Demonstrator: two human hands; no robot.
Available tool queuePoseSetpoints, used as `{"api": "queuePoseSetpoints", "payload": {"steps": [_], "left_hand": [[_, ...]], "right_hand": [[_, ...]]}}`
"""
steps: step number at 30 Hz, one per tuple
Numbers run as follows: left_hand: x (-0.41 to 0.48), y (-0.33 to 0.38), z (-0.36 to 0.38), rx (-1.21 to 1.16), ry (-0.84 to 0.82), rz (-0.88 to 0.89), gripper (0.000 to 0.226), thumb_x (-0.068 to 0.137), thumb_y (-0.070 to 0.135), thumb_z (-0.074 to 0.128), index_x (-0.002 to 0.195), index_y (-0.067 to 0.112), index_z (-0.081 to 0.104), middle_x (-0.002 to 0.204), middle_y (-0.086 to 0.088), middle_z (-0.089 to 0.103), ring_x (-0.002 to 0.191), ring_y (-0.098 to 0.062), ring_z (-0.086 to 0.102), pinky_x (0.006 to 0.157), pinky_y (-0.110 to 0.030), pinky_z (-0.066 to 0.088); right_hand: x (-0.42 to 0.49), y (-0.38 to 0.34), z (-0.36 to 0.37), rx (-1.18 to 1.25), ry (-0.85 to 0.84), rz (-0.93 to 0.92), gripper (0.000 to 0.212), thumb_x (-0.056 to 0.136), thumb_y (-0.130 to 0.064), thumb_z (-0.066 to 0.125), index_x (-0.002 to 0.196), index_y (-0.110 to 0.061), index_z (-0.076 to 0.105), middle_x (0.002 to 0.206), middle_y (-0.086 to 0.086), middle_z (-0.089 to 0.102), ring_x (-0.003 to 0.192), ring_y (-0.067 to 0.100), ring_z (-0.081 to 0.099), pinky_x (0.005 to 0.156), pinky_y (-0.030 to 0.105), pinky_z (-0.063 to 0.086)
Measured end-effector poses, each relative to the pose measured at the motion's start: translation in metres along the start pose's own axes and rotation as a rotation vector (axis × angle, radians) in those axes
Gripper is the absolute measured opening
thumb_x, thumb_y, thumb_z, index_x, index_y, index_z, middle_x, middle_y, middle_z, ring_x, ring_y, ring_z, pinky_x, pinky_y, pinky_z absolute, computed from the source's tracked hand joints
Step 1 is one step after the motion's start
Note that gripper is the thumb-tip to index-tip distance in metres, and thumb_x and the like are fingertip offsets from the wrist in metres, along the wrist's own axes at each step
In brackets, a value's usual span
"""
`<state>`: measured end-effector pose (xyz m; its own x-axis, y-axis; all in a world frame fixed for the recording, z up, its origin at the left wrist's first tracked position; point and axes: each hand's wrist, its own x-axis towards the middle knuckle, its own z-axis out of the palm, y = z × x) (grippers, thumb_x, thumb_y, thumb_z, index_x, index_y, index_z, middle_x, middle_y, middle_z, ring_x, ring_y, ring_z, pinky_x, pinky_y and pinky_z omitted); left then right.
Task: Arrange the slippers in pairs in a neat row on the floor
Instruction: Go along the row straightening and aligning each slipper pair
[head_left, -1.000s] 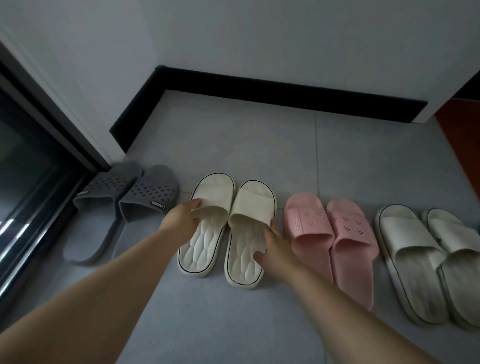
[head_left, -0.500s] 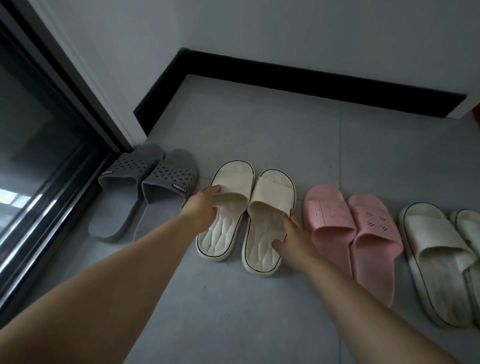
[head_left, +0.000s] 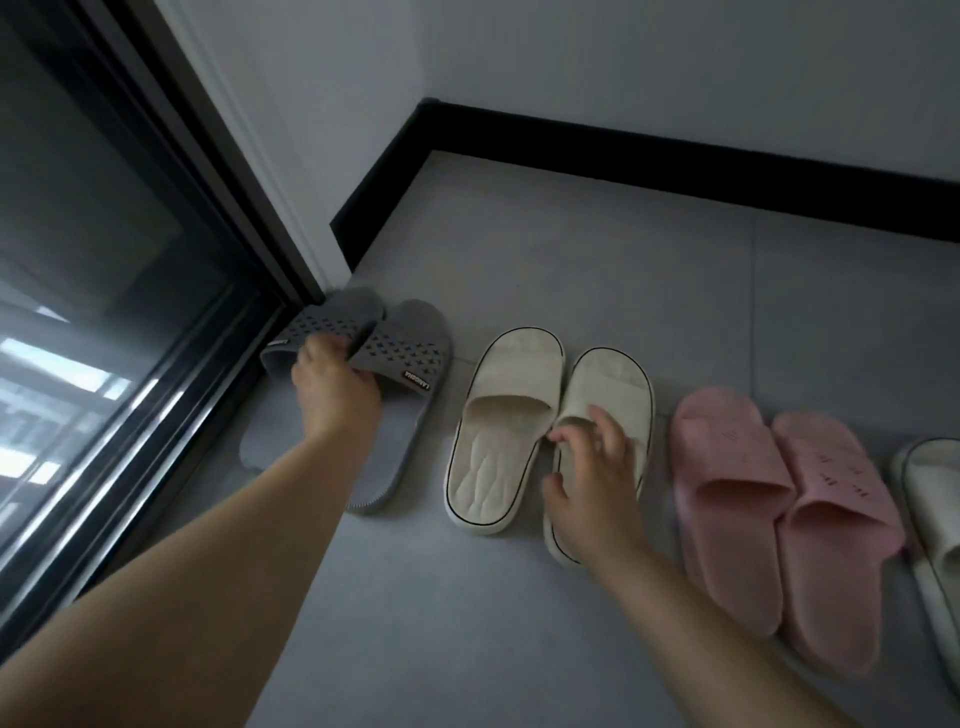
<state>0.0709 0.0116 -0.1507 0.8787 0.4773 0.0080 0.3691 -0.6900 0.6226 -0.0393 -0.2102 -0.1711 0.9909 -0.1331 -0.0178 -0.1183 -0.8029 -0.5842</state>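
Note:
Slippers lie in a row on the grey floor. At the left a grey perforated pair (head_left: 410, 353) sits by the sliding door; its left slipper overlaps the right one's toe. My left hand (head_left: 332, 387) grips the straps where the two grey slippers meet. To their right is a cream pair (head_left: 506, 415) with dark edging. My right hand (head_left: 595, 478) hovers over the right cream slipper (head_left: 610, 384) with fingers spread and slightly bent, holding nothing. A pink pair (head_left: 769, 499) follows, then a pale slipper (head_left: 930, 499) cut off by the frame's right edge.
A dark-framed glass sliding door (head_left: 104, 312) runs along the left. A black skirting board (head_left: 675, 171) lines the white walls at the corner behind the row. Bare grey floor tiles (head_left: 649, 291) lie between the slippers and the back wall.
My left hand left the left cream slipper and moved left onto the grey pair. My right hand lifted off the right cream slipper's side. The camera turned left.

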Motion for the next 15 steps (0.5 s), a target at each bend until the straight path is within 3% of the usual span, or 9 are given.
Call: {"api": "queuePoseSetpoints", "payload": {"steps": [2,3,7,11,13,15], "left_hand": [[0.019,-0.017,-0.01,0.072,-0.067,-0.209,0.035,0.083,0.013,0.054,0.116,0.003,0.056,0.127,-0.022,0.053,0.118,-0.04,0.046,0.101,-0.046,0.042],[0.024,-0.024,-0.012,0.097,-0.137,-0.233,0.037,0.084,0.017,0.056,0.12,0.007,0.057,0.128,-0.02,0.054,0.119,-0.04,0.047,0.101,-0.044,0.041],[0.029,-0.034,-0.003,-0.016,-0.323,-0.104,0.032,0.083,0.014,0.06,0.114,0.01,0.057,0.11,-0.012,0.062,0.103,-0.035,0.058,0.084,-0.036,0.046],[0.033,-0.04,0.011,-0.135,-0.283,-0.162,0.016,0.083,0.009,0.059,0.099,0.009,0.058,0.091,-0.011,0.06,0.089,-0.033,0.059,0.076,-0.039,0.048],[0.037,-0.041,0.017,-0.219,-0.238,-0.18,0.007,0.086,0.008,0.057,0.091,0.009,0.061,0.087,-0.015,0.062,0.084,-0.033,0.06,0.074,-0.039,0.048],[0.038,-0.044,0.021,-0.269,-0.196,-0.202,0.013,0.088,0.008,0.054,0.096,0.009,0.065,0.093,-0.017,0.066,0.09,-0.034,0.061,0.079,-0.037,0.047]], "right_hand": [[0.009,-0.028,0.017,0.109,-0.173,-0.144,0.044,0.079,-0.008,0.055,0.123,-0.013,0.054,0.15,0.011,0.025,0.138,0.025,0.025,0.109,0.028,0.023],[0.014,-0.041,0.026,0.147,-0.281,-0.187,0.048,0.081,-0.01,0.053,0.129,-0.016,0.05,0.153,0.009,0.021,0.14,0.023,0.023,0.112,0.029,0.022],[0.044,-0.075,0.058,0.176,-0.594,-0.123,0.065,0.088,-0.022,0.053,0.147,-0.022,0.023,0.159,0.008,-0.003,0.146,0.024,0.009,0.116,0.031,0.016],[0.065,-0.086,0.074,0.232,-0.63,-0.094,0.071,0.087,-0.022,0.057,0.148,-0.017,0.02,0.16,0.004,-0.001,0.145,0.02,0.016,0.117,0.026,0.019],[0.068,-0.085,0.077,0.257,-0.64,-0.115,0.073,0.086,-0.02,0.058,0.148,-0.019,0.02,0.16,0.0,-0.002,0.144,0.017,0.02,0.114,0.022,0.021],[0.067,-0.085,0.08,0.265,-0.668,-0.117,0.075,0.086,-0.019,0.058,0.149,-0.021,0.017,0.16,-0.002,-0.004,0.144,0.016,0.02,0.112,0.019,0.019]]}}
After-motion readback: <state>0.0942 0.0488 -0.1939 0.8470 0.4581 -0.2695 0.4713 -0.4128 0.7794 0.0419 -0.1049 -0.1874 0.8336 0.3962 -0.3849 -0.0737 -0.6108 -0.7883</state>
